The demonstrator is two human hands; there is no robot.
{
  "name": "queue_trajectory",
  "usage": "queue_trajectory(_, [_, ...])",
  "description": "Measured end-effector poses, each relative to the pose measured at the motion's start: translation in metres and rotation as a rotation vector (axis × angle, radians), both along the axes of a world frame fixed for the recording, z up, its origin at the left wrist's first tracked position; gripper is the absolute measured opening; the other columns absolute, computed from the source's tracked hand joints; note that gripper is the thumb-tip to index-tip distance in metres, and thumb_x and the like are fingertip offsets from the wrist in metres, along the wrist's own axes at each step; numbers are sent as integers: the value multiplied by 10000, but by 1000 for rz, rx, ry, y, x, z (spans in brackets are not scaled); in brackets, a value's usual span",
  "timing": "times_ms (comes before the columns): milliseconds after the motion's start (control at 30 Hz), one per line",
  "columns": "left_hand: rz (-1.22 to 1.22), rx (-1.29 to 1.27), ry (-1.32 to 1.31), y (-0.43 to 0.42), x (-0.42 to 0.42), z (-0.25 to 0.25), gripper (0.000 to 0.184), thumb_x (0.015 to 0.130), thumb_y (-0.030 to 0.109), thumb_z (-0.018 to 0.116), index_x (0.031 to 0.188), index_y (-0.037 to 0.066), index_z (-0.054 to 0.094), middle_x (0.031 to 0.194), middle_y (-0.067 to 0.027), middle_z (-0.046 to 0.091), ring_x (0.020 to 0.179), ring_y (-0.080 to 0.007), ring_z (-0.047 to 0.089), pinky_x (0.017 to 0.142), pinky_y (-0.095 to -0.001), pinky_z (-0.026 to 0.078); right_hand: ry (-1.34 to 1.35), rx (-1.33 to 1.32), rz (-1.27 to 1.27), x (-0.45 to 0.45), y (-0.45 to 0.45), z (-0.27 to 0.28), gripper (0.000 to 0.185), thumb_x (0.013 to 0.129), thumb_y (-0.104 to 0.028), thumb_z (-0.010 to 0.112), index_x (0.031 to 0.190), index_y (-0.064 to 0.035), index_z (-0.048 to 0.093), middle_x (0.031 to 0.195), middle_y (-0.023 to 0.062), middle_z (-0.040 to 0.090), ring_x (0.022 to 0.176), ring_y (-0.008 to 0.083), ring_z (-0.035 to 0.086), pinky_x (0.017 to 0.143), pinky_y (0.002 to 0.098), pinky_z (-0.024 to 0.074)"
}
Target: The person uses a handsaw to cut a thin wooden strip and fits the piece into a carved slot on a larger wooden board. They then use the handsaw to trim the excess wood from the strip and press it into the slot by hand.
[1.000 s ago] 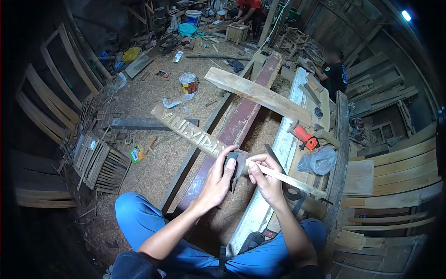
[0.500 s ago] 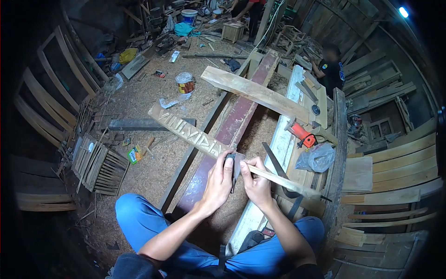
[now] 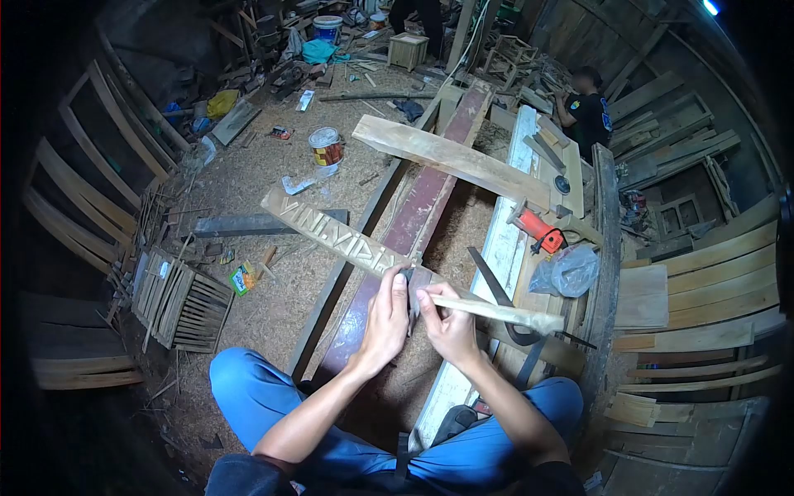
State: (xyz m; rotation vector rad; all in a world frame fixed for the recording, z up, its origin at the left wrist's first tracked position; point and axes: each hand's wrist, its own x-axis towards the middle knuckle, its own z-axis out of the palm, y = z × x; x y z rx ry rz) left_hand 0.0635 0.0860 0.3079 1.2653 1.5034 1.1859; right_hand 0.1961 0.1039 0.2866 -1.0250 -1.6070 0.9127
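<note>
- My left hand [image 3: 385,324] is curled closed, thumb on top, around a dark, flattish piece [image 3: 420,285] whose material I can't make out.
- My right hand [image 3: 451,332] pinches a slim, pale wooden strip [image 3: 506,310] between thumb and fingers, its far end rough.
- Just beyond my left hand, a light-brown board [image 3: 327,234] with chunky raised letters slants across a glossy maroon beam [image 3: 413,219].
- Right of that runs a beam in scuffed white paint [image 3: 506,227].
</note>
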Motion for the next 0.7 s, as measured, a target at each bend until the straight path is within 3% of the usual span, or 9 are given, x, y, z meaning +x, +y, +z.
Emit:
queue_trajectory(100, [-15, 9, 17, -1, 2, 4, 418, 1133, 322, 350, 1380, 25, 507, 867, -224, 661, 780, -290, 672, 756, -457, 511, -112, -19, -12, 12, 4, 7, 152, 1017, -158, 664, 983, -10, 661, 733, -32, 621, 582, 23, 470, 495, 222, 344])
queue_trajectory(133, [-21, -39, 11, -2, 3, 7, 418, 1133, 319, 343, 1381, 24, 507, 881, -232, 665, 788, -296, 676, 759, -457, 511, -8, -58, -34, 12, 10, 1, 152, 1018, -156, 662, 969, -12, 666, 740, -26, 621, 577, 23, 461, 497, 220, 338])
queue_trajectory(233, [-20, 17, 22, 0, 2, -10, 422, 1134, 323, 332, 1386, 33, 507, 905, -238, 671, 813, -301, 681, 771, -452, 506, -153, 125, -50, 14, 5, -7, 140, 1014, -158, 666, 993, -20, 673, 738, -13, 628, 572, 24, 452, 489, 222, 329])
queue_trajectory(300, [-20, 64, 35, 1, 2, -16, 435, 1135, 344, 327, 1397, 45, 504, 928, -238, 683, 815, -307, 683, 772, -450, 499, -63, 63, -10, 10, -1, -8, 148, 1013, -168, 666, 994, -21, 668, 741, 2, 636, 580, 30, 485, 481, 236, 353])
queue_trajectory(400, [-22, 118, 46, 0, 3, -16, 446, 1135, 359, 321, 1404, 54, 503, 1033, -263, 691, 942, -339, 702, 849, -451, 503, -115, -18, -57, 23, 13, -2, 162, 1012, -167, 662, 1005, -5, 658, 792, 33, 671, 628, 63, 575, 515, 245, 440])
queue_trajectory(433, [-41, 29, 9, -2, 2, -13, 453, 1135, 362, 319, 1406, 49, 501, 1100, -278, 682, 1033, -359, 688, 904, -455, 494, -116, -16, -62, 21, 9, -4, 162, 1012, -167, 662, 1005, -5, 658, 792, 33, 671, 628, 63, 575, 515, 245, 440])
queue_trajectory(500, [-50, -49, -27, 2, 1, -11, 460, 1135, 364, 316, 1408, 44, 499, 1167, -292, 672, 1123, -379, 673, 958, -460, 486, -73, 136, 34, 10, -3, -11, 174, 1016, -164, 659, 1023, 9, 659, 780, 42, 675, 653, 70, 602, 540, 234, 464])
queue_trajectory(567, [-56, 9, -21, 1, -1, -17, 463, 1135, 359, 311, 1409, 36, 499, 1244, -296, 650, 1237, -396, 622, 1030, -462, 456, -117, 116, 35, 11, -4, -9, 167, 1015, -158, 659, 1008, 9, 663, 775, 54, 688, 670, 98, 635, 559, 251, 489])
queue_trajectory(700, [-21, 46, 13, -1, 1, -14, 472, 1136, 363, 309, 1412, 31, 499, 1234, -292, 655, 1224, -402, 627, 1023, -458, 459, -131, -102, -58, 19, 7, -1, 132, 1001, -129, 670, 993, 3, 674, 831, 101, 723, 751, 167, 696, 635, 301, 534])
